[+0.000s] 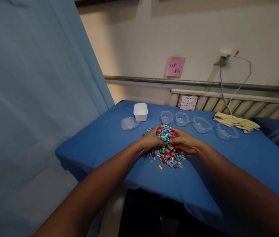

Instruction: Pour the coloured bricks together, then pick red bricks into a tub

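A heap of small colourful toy building bricks (167,158) lies on the blue cloth, mostly blue, red, white and yellow. My left hand (152,139) cups the heap's left side, and my right hand (184,141) cups it from the right. Between my palms a mound of bricks is gathered, with more bricks spread below on the cloth. My fingers curve around this mound, and some fingertips are hidden among the pieces. One yellow brick (160,167) lies apart at the near edge of the heap.
Behind the heap stand a white tub (140,116), a clear lid (129,123) and several clear plastic containers, one (202,125) at right. A yellow towel (237,122) lies at the back right. A blue curtain (30,82) hangs at left; a radiator (210,103) borders the back.
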{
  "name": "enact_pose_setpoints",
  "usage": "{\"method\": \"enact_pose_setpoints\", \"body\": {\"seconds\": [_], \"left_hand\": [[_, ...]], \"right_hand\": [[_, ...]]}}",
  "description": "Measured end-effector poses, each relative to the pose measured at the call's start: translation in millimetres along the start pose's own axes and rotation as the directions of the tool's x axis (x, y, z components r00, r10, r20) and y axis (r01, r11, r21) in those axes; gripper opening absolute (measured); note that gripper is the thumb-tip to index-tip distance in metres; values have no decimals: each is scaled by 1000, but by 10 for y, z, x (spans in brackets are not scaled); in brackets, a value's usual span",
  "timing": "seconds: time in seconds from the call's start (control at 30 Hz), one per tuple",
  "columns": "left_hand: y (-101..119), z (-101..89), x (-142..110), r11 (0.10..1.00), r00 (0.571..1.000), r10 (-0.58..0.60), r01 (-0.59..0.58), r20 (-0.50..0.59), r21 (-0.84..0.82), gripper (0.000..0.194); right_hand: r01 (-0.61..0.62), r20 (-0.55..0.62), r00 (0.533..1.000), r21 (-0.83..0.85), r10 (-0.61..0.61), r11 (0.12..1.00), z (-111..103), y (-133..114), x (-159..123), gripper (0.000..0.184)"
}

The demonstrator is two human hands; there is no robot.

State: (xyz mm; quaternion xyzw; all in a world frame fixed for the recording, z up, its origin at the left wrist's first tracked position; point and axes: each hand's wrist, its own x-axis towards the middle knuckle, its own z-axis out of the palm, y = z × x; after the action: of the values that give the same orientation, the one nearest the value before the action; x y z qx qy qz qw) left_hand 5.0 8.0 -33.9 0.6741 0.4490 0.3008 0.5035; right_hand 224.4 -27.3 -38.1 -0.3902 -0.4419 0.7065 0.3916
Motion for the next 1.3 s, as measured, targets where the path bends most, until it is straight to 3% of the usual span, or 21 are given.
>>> {"method": "enact_pose_setpoints", "body": {"seconds": [0.1, 0.27, 0.4, 0.5, 0.6, 0.77, 0.83, 0.93, 1.03, 1.1, 1.17, 1.3], "left_hand": [[146, 145, 41, 997, 997, -64, 67, 44, -47, 127], [353, 368, 164, 929, 976, -111, 169, 186, -330, 133], [524, 435, 251, 955, 970, -115, 168, 216, -246, 126], [621, 356, 297, 988, 974, -105, 125, 202, -89, 112], [648, 159, 321, 997, 984, -77, 73, 163, 29, 97], [495, -257, 150, 951, 986, 58, -103, 159, 291, 55], [341, -390, -27, 886, 978, 116, -182, 176, 427, 47], [45, -514, -324, 765, 960, 200, -278, 196, 581, 54], [-205, -544, -481, 687, 994, 109, -93, 24, 720, 72], [-293, -521, -444, 694, 995, 30, 51, -99, 718, 77], [-319, -477, -311, 732, 987, -9, 114, -158, 672, 77], [-269, -361, 29, 792, 992, 33, 50, -124, 608, 75]], "right_hand": [[-8, -54, 998, -6, 8, 1000, -102, -130, -138, 81], [-38, -193, 981, -94, 19, 995, -260, -380, -341, 90], [-39, -221, 975, -129, 9, 991, -305, -535, -416, 91], [-23, -239, 971, -164, -18, 986, -221, -577, -362, 88], [-18, -219, 975, -198, -26, 980, -39, -565, -219, 88], [-4, -108, 994, -305, -30, 952, 139, -513, 14, 91], [18, -104, 992, -431, -69, 902, 64, -488, 75, 90], [47, -149, 967, -691, -206, 722, -144, -436, 186, 70], [41, -170, 936, -817, -308, 575, -274, -342, 356, 47], [45, -149, 933, -854, -326, 518, -242, -252, 479, 41], [78, -89, 938, -888, -335, 454, -122, -157, 566, 38], [247, 136, 934, -914, -330, 321, 166, -46, 516, 39]]}}
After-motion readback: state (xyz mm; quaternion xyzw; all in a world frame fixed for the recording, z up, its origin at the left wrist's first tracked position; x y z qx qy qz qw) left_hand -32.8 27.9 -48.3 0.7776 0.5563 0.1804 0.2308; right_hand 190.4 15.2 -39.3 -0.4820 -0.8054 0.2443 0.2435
